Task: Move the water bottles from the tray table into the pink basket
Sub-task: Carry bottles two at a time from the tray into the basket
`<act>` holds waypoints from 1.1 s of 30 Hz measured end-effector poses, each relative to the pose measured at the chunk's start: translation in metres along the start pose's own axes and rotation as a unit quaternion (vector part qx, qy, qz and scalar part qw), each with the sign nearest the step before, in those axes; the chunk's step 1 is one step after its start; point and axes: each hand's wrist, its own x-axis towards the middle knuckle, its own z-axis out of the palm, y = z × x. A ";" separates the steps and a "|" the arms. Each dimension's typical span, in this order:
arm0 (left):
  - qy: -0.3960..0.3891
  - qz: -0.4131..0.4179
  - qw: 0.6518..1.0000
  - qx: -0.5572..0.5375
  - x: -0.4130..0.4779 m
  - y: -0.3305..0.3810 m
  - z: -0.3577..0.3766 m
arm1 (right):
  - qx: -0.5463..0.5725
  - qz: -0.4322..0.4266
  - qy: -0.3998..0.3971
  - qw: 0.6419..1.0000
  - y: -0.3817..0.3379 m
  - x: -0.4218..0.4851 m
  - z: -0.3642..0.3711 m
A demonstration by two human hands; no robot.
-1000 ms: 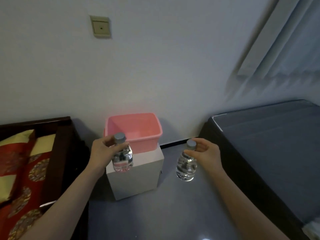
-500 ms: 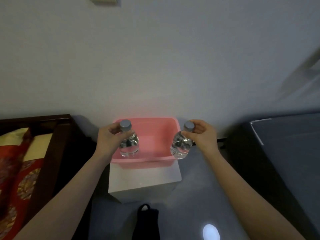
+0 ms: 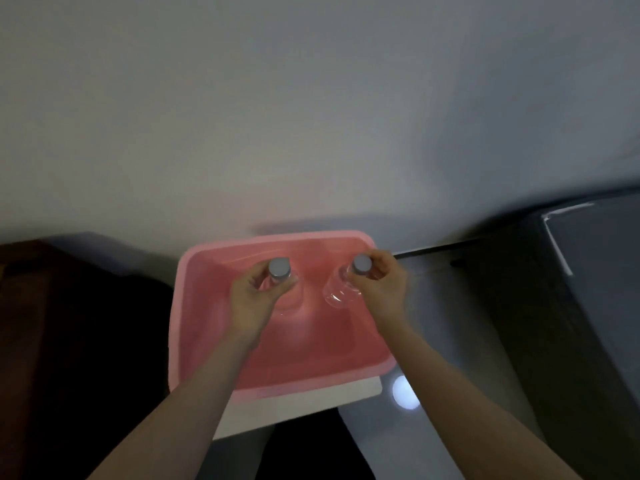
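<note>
We see pink basket (image 3: 194,327): rectangular plastic tub, rounded corners, open top, glossy inside, sitting on white box (image 3: 311,401). We hold two clear water bottles with grey caps inside basket opening, both roughly upright, well apart. Left bottle (image 3: 280,268) gripped at neck by our left hand (image 3: 254,297), body mostly hidden. Right bottle (image 3: 341,289) gripped near cap by our right hand (image 3: 382,289), tilted slightly left, clear body visible. Cannot tell whether either touches basket floor.
</note>
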 end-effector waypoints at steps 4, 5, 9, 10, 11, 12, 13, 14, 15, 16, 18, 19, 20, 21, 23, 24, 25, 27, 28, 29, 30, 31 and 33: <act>0.012 0.000 1.000 0.007 0.030 -0.035 0.019 | -0.055 0.001 0.006 0.998 0.026 0.018 0.021; 0.014 -0.003 1.000 0.011 0.035 -0.041 0.023 | -0.069 -0.003 0.002 0.998 0.031 0.023 0.025; 0.027 -0.008 0.999 0.021 0.050 -0.063 0.035 | -0.114 -0.028 -0.014 0.993 0.043 0.039 0.033; 0.030 -0.011 0.999 0.023 0.051 -0.066 0.037 | -0.119 -0.033 -0.012 0.992 0.045 0.041 0.034; 0.035 -0.012 0.999 0.026 0.051 -0.069 0.038 | -0.119 -0.037 -0.009 0.992 0.045 0.043 0.035; 0.039 -0.013 0.999 0.028 0.052 -0.072 0.040 | -0.117 -0.038 -0.004 0.992 0.044 0.044 0.037; 0.042 -0.014 0.999 0.029 0.053 -0.074 0.043 | -0.114 -0.035 0.002 0.993 0.045 0.045 0.039; 0.047 -0.015 0.998 0.030 0.054 -0.075 0.046 | -0.110 -0.031 0.008 0.993 0.047 0.047 0.042; 0.051 -0.013 0.998 0.030 0.056 -0.076 0.050 | -0.107 -0.026 0.010 0.994 0.050 0.048 0.044; 0.057 -0.010 0.998 0.029 0.057 -0.078 0.055 | -0.105 -0.020 0.012 0.994 0.055 0.048 0.047; 0.066 -0.005 0.998 0.019 0.059 -0.080 0.064 | -0.106 -0.006 0.019 0.994 0.062 0.048 0.050; 0.071 -0.002 0.997 0.014 0.059 -0.081 0.068 | -0.106 0.001 0.024 0.994 0.065 0.048 0.051; 0.076 -0.001 0.997 0.012 0.061 -0.083 0.071 | -0.103 0.009 0.026 0.994 0.068 0.048 0.052; 0.079 0.000 0.997 0.013 0.062 -0.087 0.074 | -0.099 0.015 0.026 0.995 0.070 0.050 0.052; 0.076 0.001 0.997 0.016 0.063 -0.092 0.080 | -0.098 0.014 0.019 0.995 0.073 0.053 0.053; 0.074 0.000 0.997 0.017 0.064 -0.094 0.083 | -0.102 0.011 0.016 0.995 0.074 0.055 0.053; 0.073 0.000 0.997 0.019 0.064 -0.094 0.086 | -0.107 0.009 0.015 0.994 0.075 0.056 0.053; 0.074 0.003 0.997 0.022 0.063 -0.093 0.092 | -0.118 0.010 0.014 0.993 0.075 0.059 0.052; 0.076 0.005 0.997 0.022 0.063 -0.092 0.095 | -0.122 0.008 0.014 0.992 0.074 0.061 0.052; 0.079 0.010 0.997 0.021 0.063 -0.092 0.097 | -0.129 0.004 0.014 0.992 0.074 0.062 0.052; 0.080 0.013 0.997 0.018 0.063 -0.091 0.098 | -0.136 -0.003 0.012 0.991 0.074 0.063 0.052; 0.081 0.016 0.996 0.017 0.064 -0.091 0.099 | -0.142 -0.012 0.008 0.990 0.074 0.065 0.051; 0.081 0.018 0.996 0.013 0.065 -0.090 0.099 | -0.150 -0.036 -0.001 0.988 0.074 0.068 0.051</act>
